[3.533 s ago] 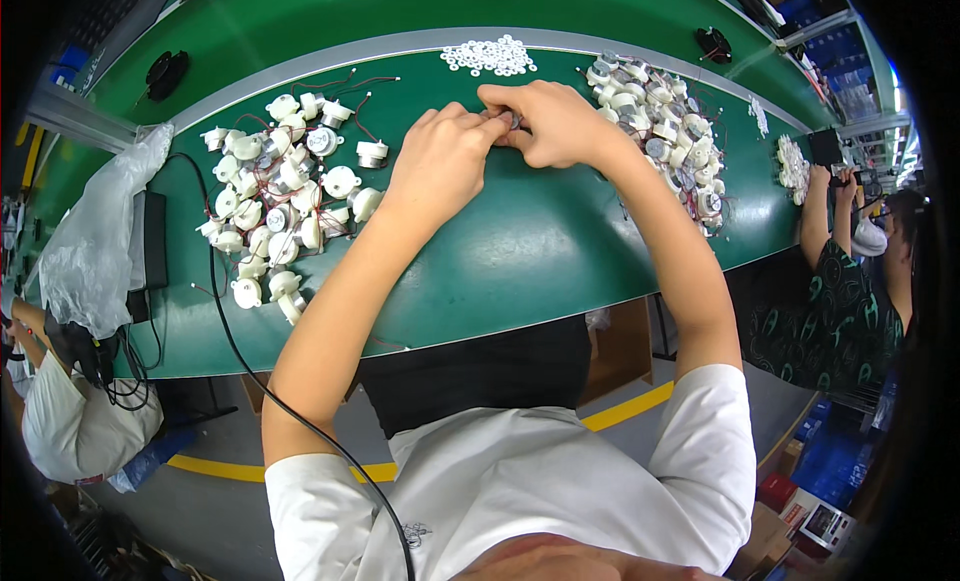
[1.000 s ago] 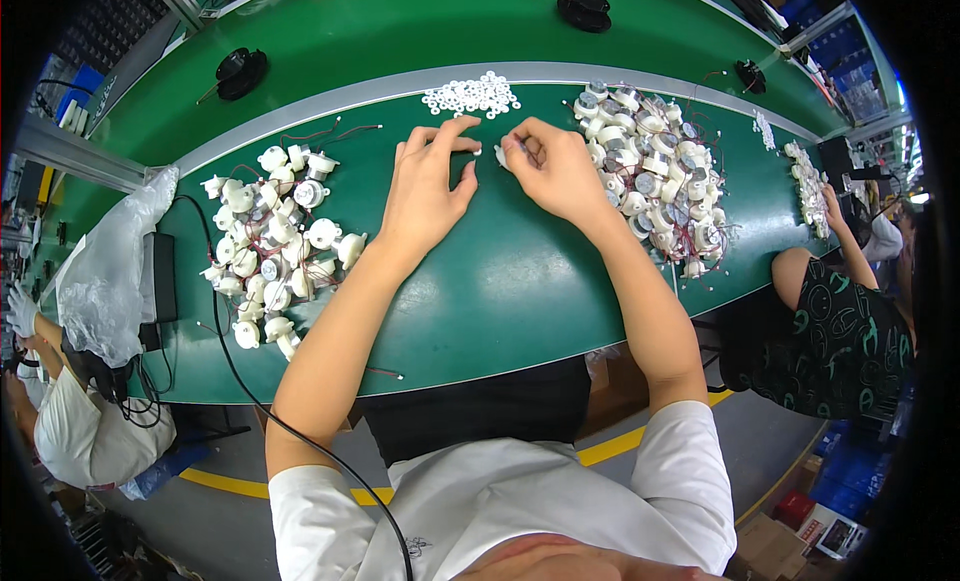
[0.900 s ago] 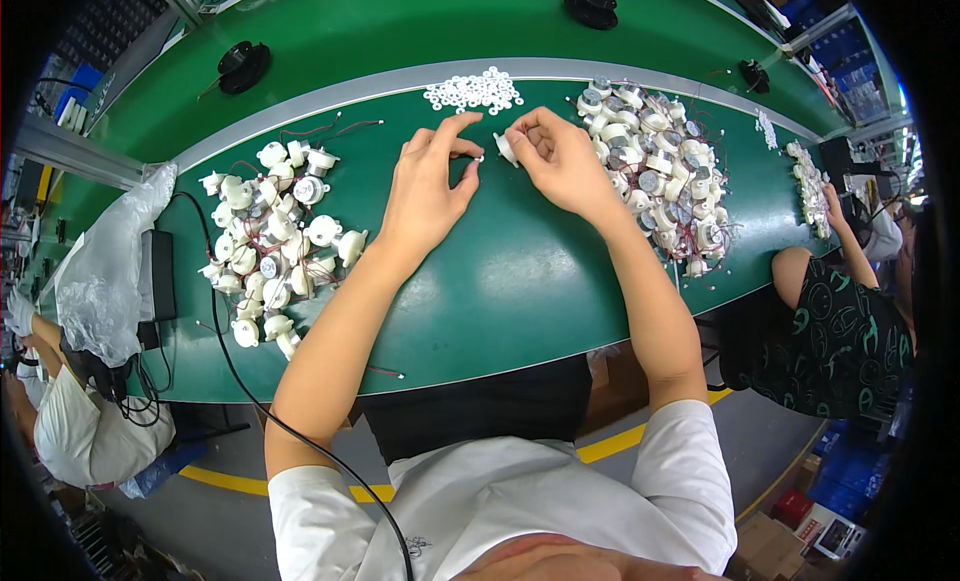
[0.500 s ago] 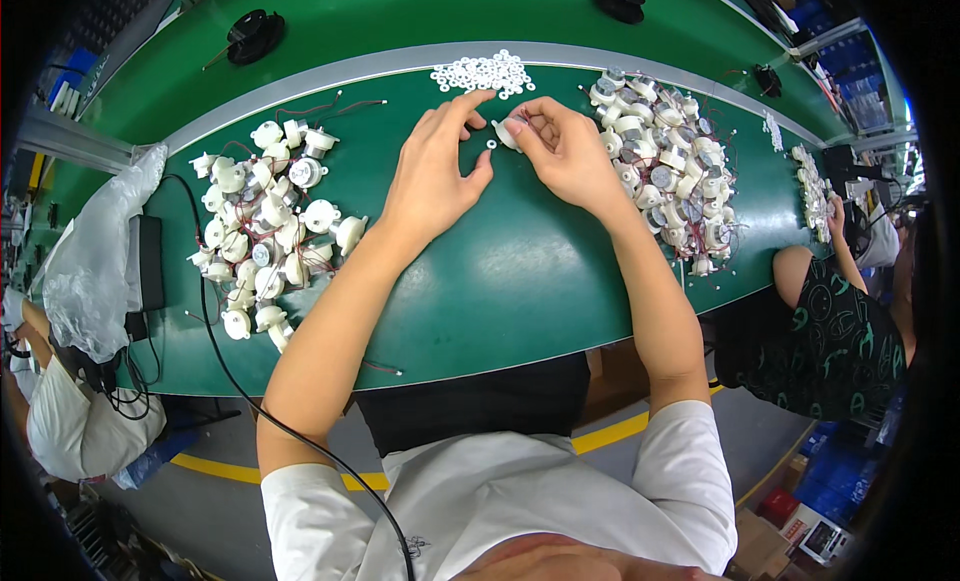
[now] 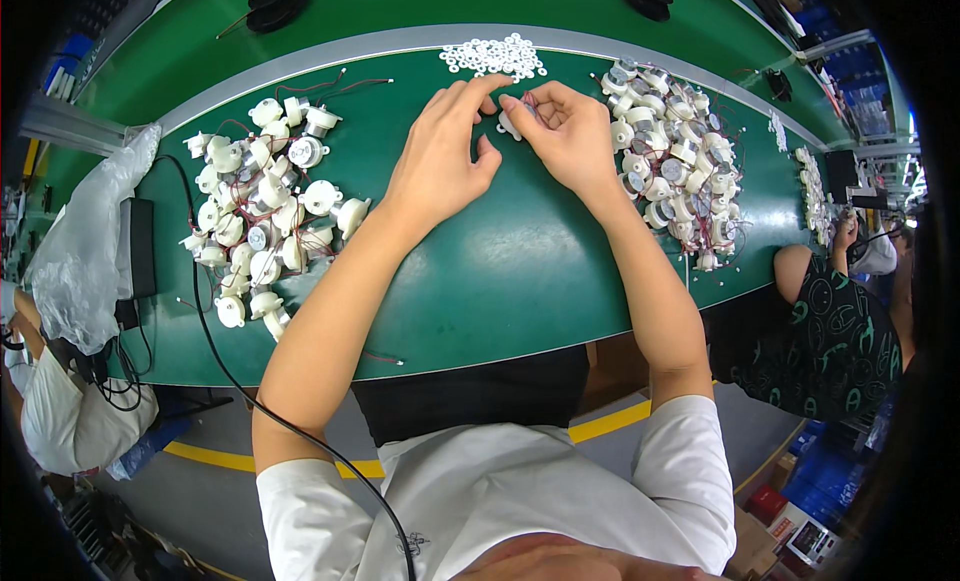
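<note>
Near the far edge of the green bench, my right hand (image 5: 568, 136) is closed on a small white motor (image 5: 509, 127) with thin reddish wires, gripped between thumb and fingers. Most of the motor is hidden by the hand. To its left, my left hand (image 5: 442, 149) is open, with its thumb apart from the bent fingers. The left forefinger reaches toward a spread heap of small white rings (image 5: 492, 56), its tip at the heap's near edge. I see nothing held in the left hand.
A loose pile of white motors with red wires (image 5: 270, 191) lies on the left, and a denser motor pile (image 5: 680, 161) on the right. A black cable (image 5: 230, 366) crosses my left arm. Plastic sheeting (image 5: 85, 251) hangs at far left; a co-worker (image 5: 840, 331) sits at right.
The left forefinger has come to the ring heap's near edge. A loose ring that lay by the left thumb no longer shows there. The motor has turned slightly in my right hand.
</note>
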Tool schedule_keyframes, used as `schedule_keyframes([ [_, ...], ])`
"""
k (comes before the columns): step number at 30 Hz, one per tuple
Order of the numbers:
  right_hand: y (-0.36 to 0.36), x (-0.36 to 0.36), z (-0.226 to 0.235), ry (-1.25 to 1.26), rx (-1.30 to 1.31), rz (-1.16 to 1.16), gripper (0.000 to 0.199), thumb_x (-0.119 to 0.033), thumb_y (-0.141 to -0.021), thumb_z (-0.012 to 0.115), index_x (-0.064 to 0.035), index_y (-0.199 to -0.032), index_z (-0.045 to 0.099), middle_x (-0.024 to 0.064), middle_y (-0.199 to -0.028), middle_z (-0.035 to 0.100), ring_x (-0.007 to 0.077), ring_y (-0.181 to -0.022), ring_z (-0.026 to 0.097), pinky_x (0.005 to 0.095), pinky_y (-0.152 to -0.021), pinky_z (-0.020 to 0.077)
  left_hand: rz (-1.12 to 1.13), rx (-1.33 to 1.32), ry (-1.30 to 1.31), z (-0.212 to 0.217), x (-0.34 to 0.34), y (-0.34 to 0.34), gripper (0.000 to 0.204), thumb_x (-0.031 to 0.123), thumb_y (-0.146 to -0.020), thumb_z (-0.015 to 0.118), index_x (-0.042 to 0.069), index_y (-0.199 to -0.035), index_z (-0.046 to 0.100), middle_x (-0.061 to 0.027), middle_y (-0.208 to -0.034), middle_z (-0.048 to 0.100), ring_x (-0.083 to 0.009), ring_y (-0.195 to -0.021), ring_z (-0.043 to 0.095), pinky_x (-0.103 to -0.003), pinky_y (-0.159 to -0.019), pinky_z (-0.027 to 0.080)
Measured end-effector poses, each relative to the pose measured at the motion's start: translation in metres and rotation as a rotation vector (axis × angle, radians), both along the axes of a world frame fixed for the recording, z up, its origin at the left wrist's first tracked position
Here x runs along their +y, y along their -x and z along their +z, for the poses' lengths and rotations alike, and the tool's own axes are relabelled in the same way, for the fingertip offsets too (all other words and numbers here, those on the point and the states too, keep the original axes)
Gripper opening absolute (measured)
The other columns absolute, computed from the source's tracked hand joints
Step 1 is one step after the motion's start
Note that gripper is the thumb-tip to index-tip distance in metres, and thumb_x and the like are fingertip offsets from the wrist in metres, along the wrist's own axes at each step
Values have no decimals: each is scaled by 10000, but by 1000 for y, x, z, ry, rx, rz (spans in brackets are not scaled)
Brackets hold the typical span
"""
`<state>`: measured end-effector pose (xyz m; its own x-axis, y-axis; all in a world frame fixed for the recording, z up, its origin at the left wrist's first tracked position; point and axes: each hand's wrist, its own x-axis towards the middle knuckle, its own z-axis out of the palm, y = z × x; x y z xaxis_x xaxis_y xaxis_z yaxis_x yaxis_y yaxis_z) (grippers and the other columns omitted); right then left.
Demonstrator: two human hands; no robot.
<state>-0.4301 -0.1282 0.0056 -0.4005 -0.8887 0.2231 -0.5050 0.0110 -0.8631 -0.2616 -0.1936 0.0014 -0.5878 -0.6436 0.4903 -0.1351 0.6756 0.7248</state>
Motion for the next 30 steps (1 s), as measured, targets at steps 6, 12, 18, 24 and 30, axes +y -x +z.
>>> schedule_keyframes([
  [6,0,0,-3,19,33,-26,317,-246,-838,837,40,-835,701,34,-616,664,32,-555,546,224,-521,439,-9,11,-9,2,1,0,630,-87,-729,622,88,-1333,598,-100,-1022,641,-244,-889,608,-361,-844,536],
  [12,1,1,-2,37,25,11,268,-209,-822,834,23,-873,710,13,-608,614,51,-552,509,244,-526,436,-46,-22,0,5,1,-2,605,-97,-729,607,83,-1306,621,-98,-1049,645,-262,-932,607,-374,-857,531],
  [18,1,9,11,-52,186,46,250,-153,-830,808,12,-987,706,54,-630,588,115,-560,528,283,-559,467,-89,-110,240,8,-4,-5,520,-90,-741,623,78,-1229,687,-92,-1113,670,-304,-1018,611,-411,-933,496],
  [24,-6,11,15,16,276,107,216,-100,-839,781,5,-1001,685,99,-747,638,188,-626,594,322,-602,498,-39,-200,300,11,-4,-7,518,-61,-758,639,105,-1243,712,-67,-1114,724,-264,-1035,633,-402,-919,492],
  [30,-17,11,14,129,499,96,184,-43,-834,747,-5,-997,670,124,-866,669,260,-673,635,366,-628,515,-9,-270,346,10,-2,-10,537,-66,-749,634,109,-1250,716,-49,-1093,750,-252,-1022,648,-389,-875,504],
])
